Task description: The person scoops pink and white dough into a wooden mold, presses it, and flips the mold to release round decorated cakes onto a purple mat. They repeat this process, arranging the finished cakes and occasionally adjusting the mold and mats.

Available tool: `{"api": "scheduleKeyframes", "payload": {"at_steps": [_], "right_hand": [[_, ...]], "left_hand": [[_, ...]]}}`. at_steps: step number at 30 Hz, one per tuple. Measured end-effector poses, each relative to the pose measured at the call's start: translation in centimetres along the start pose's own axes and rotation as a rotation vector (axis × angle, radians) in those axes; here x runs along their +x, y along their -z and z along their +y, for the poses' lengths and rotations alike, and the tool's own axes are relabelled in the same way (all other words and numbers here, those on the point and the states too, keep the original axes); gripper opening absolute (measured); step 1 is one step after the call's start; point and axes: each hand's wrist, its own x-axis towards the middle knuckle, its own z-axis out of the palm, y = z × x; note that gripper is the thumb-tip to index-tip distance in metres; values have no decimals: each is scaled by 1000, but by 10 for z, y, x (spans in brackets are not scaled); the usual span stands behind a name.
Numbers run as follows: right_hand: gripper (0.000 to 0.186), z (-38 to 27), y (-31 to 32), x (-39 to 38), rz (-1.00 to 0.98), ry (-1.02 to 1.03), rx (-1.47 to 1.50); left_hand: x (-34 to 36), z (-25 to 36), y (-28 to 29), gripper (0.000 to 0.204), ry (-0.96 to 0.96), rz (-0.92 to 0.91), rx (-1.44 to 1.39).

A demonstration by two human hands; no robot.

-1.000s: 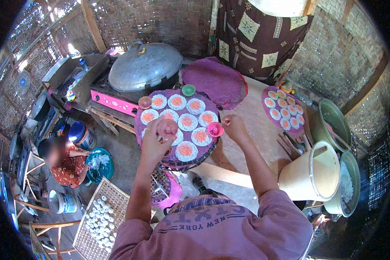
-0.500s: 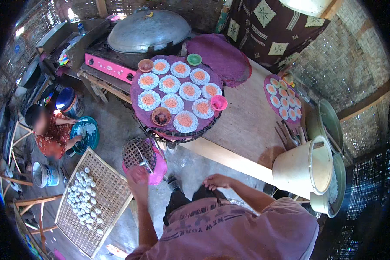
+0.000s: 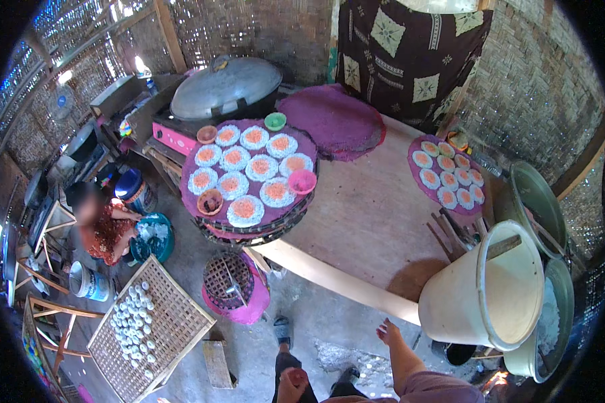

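My left hand (image 3: 291,387) is low in the head view, in front of my dark trouser leg. Its fingers are curled closed, with something reddish at them too indistinct to name. My right hand (image 3: 387,332) reaches out beside the table's front edge, fingers apart and holding nothing. Closest to it are the wooden table (image 3: 356,201) and a tall cream bucket (image 3: 444,305). Ahead to the left, a round purple cloth-covered tray (image 3: 255,148) bears several white lacy rounds with orange centres (image 3: 261,168). A pink bowl (image 3: 302,181) and a brown bowl (image 3: 210,201) rest on it.
A woven basket (image 3: 225,279) with a metal tool lies on a pink stool-like thing (image 3: 252,305). A bamboo tray (image 3: 175,295) holds small white rings. At left, another person sits by a teal basin (image 3: 141,252). Behind are a domed lid (image 3: 228,87) and a smaller purple tray (image 3: 474,164).
My left hand has moved from beside the woven basket toward my legs, lower in view. My right hand has swung out rightward, and its fingers have spread. The view has shifted.
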Motion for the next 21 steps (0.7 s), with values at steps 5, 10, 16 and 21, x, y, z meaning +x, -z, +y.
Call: {"api": "scheduleKeyframes", "payload": {"at_steps": [5,10,16,21], "right_hand": [[38,-15,18,15,73,42,167],[34,-18,0,48,47,69,397],[40,-2,-27,65,71,-4,780],[40,15,-27,89,-26,100,770]], "left_hand": [[19,26,-16,46,60,-134,50],[75,40,9,43,45,-213,104],[132,58,45,40,45,-283,162],[144,61,58,38,58,-302,142]]}}
